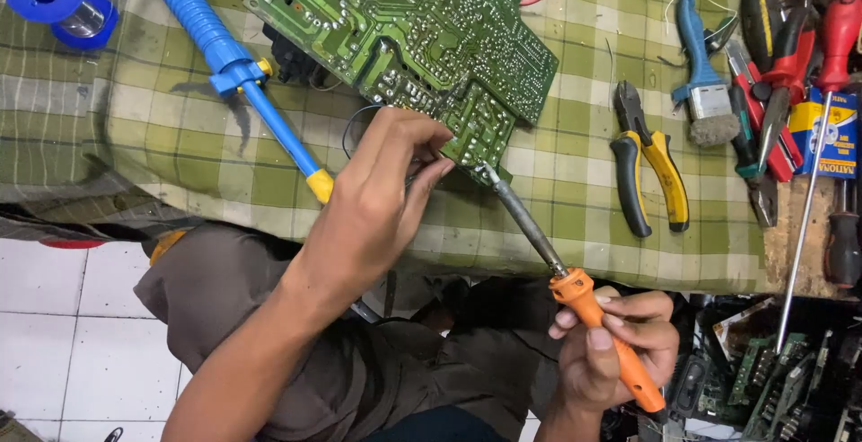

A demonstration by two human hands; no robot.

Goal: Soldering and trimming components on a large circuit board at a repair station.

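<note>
Head view | right hand (615,352) clenched round orange-handled soldering iron (575,294), tip touching lower corner of green circuit board (422,29) | left hand (382,204) pinching at same corner, what it holds hidden by fingers | board lies on checked cloth (180,145) | blue desoldering pump (233,69) left; pliers (651,159), brush (705,83), screwdrivers (826,92) right, well apart.

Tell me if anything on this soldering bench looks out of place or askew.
The green circuit board lies askew, one corner overhanging the front edge of the checked cloth, where the left hand steadies it. The right hand holds the orange-handled soldering iron, tip at that corner. The tools at right lie in a loose heap. Nothing looks spilled or broken.
</note>
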